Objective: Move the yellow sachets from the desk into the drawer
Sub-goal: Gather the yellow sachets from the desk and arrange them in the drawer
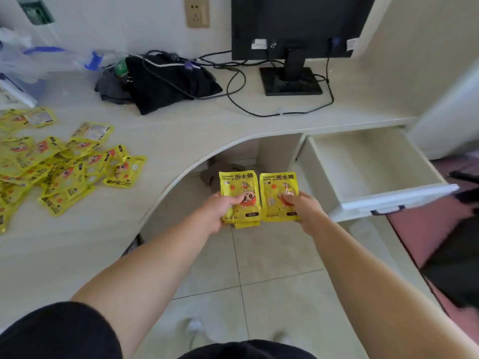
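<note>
My left hand (219,209) grips a small stack of yellow sachets (238,187), held upright over the knee gap of the desk. Beside it, my right hand (305,207) holds another yellow sachet (277,187), its edge touching the left stack. Both packs carry a red cartoon figure and face me upside down. A heap of several more yellow sachets (59,167) lies on the desk (181,130) at the left. The drawer (368,161) stands pulled open to the right of my hands, and its inside shows nothing in it.
A black monitor (293,27) on its stand with trailing cables sits at the back of the desk. A dark cloth bundle (160,84) and clear plastic packaging (31,60) lie at the back left. Tiled floor (259,268) is below, a dark chair (456,268) at right.
</note>
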